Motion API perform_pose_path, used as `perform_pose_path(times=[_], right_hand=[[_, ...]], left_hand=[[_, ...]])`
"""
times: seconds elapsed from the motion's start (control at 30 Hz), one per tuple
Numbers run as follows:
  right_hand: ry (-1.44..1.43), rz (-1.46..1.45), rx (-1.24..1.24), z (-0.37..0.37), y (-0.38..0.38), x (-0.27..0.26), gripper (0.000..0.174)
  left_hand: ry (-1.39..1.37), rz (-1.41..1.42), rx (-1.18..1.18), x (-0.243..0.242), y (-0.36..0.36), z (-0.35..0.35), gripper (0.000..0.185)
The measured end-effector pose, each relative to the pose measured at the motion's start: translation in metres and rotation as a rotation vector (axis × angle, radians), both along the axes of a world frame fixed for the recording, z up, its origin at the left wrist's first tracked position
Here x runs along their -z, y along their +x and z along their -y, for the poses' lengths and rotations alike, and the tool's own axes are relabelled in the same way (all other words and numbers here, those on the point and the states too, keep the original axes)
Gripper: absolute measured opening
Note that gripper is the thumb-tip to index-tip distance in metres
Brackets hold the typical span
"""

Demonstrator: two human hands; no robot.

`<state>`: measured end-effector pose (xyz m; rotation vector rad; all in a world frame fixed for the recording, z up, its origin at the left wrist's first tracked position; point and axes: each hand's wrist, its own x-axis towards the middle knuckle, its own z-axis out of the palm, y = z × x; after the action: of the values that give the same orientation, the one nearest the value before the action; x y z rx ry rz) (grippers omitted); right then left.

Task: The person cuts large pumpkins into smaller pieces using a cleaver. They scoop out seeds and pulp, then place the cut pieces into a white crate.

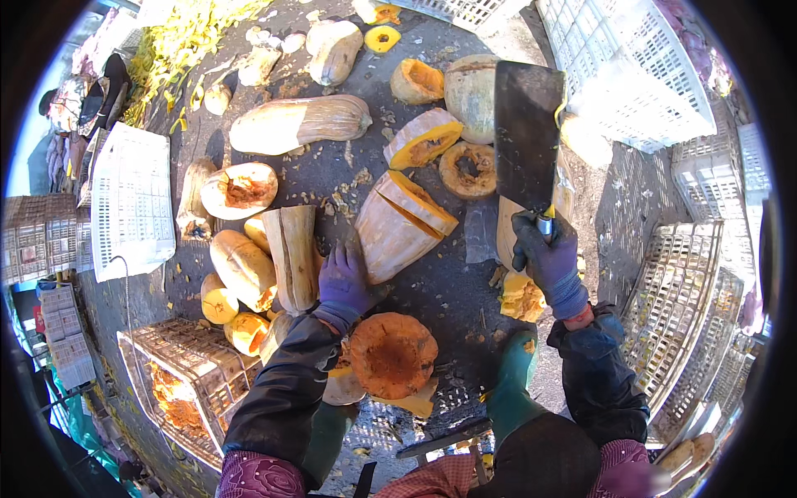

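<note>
A purple glove with dark, soiled fingers covers my left hand. It grips the near left end of a long cut pumpkin on the dark ground. A slice at the pumpkin's far end is parted by a slanting cut, with orange flesh showing. My right hand, gloved the same way, is closed around the handle of a cleaver. The broad dark blade points away from me, right of the pumpkin and apart from it. A pumpkin ring and another cut piece lie beyond the slice.
Whole and cut pumpkins lie ahead and at left. A round orange-faced piece sits between my legs. Plastic crates stand at left, near left and right. Yellow peelings are heaped at the far left.
</note>
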<state>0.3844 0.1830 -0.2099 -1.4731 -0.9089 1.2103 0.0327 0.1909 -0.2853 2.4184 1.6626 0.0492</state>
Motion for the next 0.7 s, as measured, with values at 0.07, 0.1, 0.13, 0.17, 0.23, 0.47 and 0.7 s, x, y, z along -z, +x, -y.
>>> perform_pose_path(times=[0.07, 0.1, 0.13, 0.17, 0.23, 0.47, 0.7], right_hand=[[0.011, -0.079, 0.148, -0.025, 0.007, 0.004, 0.017], [-0.014, -0.062, 0.241, -0.038, 0.011, 0.008, 0.017], [-0.068, -0.052, 0.245, -0.046, 0.015, 0.01, 0.017], [-0.074, -0.053, 0.175, -0.052, 0.017, 0.013, 0.017], [-0.196, -0.05, 0.147, -0.058, 0.021, 0.017, 0.017], [-0.131, 0.074, 0.084, -0.051, -0.003, 0.021, 0.014], [-0.196, 0.142, 0.067, -0.055, -0.007, 0.017, 0.012]], left_hand=[[-0.036, 0.048, 0.008, -0.014, -0.004, -0.001, 0.102], [-0.094, 0.104, -0.005, -0.021, -0.009, -0.004, 0.093], [-0.133, 0.183, 0.003, -0.028, -0.012, -0.009, 0.083], [-0.159, 0.245, -0.052, -0.035, -0.017, -0.019, 0.073], [-0.173, 0.42, -0.125, -0.046, -0.027, -0.048, 0.051], [0.588, 0.093, 0.029, -0.029, 0.024, -0.233, 0.066], [0.076, -0.195, 0.104, 0.009, 0.053, -0.3, 0.032]])
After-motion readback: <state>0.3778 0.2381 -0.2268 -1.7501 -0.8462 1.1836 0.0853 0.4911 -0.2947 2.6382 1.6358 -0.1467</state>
